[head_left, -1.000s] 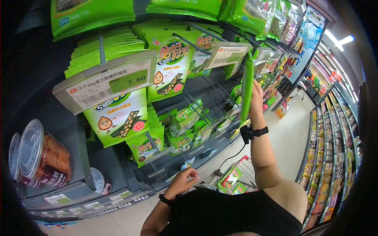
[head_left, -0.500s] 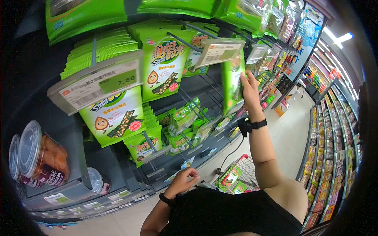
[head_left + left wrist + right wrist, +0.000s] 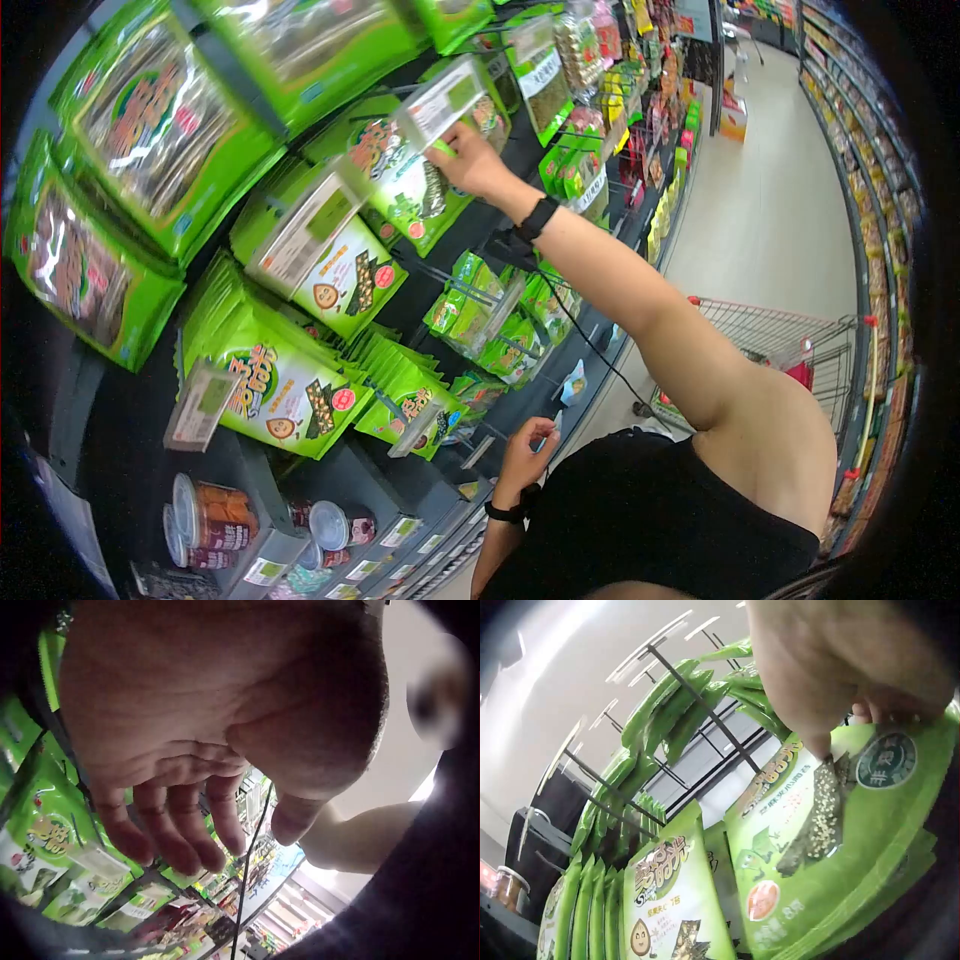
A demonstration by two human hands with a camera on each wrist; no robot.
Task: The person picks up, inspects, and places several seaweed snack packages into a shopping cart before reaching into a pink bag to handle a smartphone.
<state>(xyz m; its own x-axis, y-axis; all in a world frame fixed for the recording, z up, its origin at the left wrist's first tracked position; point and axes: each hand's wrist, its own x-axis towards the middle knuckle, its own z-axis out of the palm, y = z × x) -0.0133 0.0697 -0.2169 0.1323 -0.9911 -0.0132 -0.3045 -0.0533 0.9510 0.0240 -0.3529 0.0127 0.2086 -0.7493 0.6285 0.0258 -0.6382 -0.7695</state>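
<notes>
My right hand (image 3: 470, 165) is up at the hanging rack, beside a price tag holder (image 3: 443, 100). It pinches the side edge of a green seaweed snack packet (image 3: 802, 847), thumb on the printed front and fingers partly hidden behind the edge. A second green packet (image 3: 676, 900) with a nut cartoon hangs next to it in the right wrist view. My left hand (image 3: 528, 450) is held low in front of my body, fingers loosely bent. The left wrist view shows its palm (image 3: 187, 697) with nothing in it.
Wire hooks (image 3: 697, 697) with more green packets project from the rack. Large green bags (image 3: 160, 120) hang above, and plastic jars (image 3: 212, 515) stand on the lower shelf. A shopping cart (image 3: 770, 325) stands in the aisle, and a black cable (image 3: 600, 355) runs from my right wrist.
The head view has swung, so the rack now appears tilted. My right hand has moved with the packet from beside the rack in toward the tag holder. The left hand stays low.
</notes>
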